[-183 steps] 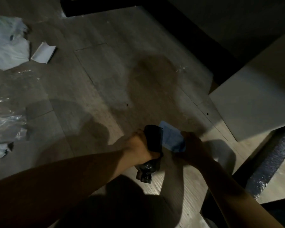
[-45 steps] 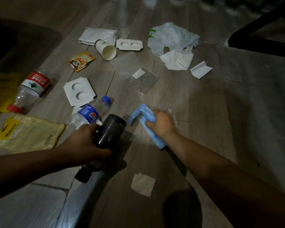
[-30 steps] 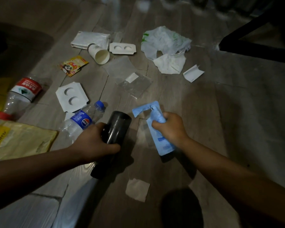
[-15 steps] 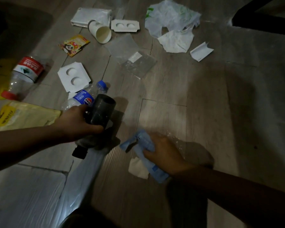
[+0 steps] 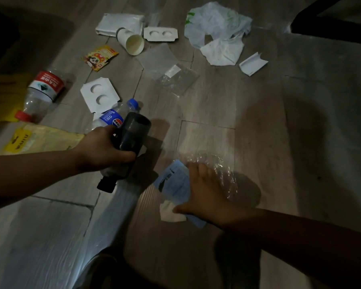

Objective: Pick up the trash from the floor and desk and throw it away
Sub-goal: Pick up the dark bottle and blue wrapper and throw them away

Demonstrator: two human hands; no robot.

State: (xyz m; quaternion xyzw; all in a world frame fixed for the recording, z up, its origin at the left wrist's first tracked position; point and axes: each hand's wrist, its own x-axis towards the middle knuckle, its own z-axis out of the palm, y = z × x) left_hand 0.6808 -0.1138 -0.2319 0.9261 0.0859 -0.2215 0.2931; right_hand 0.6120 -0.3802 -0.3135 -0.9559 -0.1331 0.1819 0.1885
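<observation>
my left hand [image 5: 101, 149] is wrapped round a dark bottle [image 5: 131, 140], which tilts with its cap end down toward me and its base pointing away. my right hand [image 5: 206, 190] is low at the floor [image 5: 206, 113], palm down, fingers curled over a blue packet [image 5: 173, 182] with some crumpled clear film [image 5: 223, 165] bunched under them; the thumb reaches onto a white paper scrap [image 5: 169, 213] lying on the boards just on my side of the packet.

the rest of the litter lies beyond both hands. just past the left hand, half hidden by the dark bottle, is a blue-capped pepsi bottle [image 5: 115, 116], touching a white blister card [image 5: 99, 94]. left of that hand lie a yellow bag [image 5: 42, 140] and a red-labelled bottle [image 5: 40, 90] on its side. farther out are a cartoon snack wrapper [image 5: 99, 58], a tipped paper cup [image 5: 131, 41], a white pouch [image 5: 119, 24] and a second blister card [image 5: 161, 34].

well ahead of the right hand lies a flat clear bag [image 5: 175, 80] — beyond it a white plastic bag [image 5: 217, 21], a crumpled tissue [image 5: 222, 52] and a folded white card [image 5: 252, 63].
</observation>
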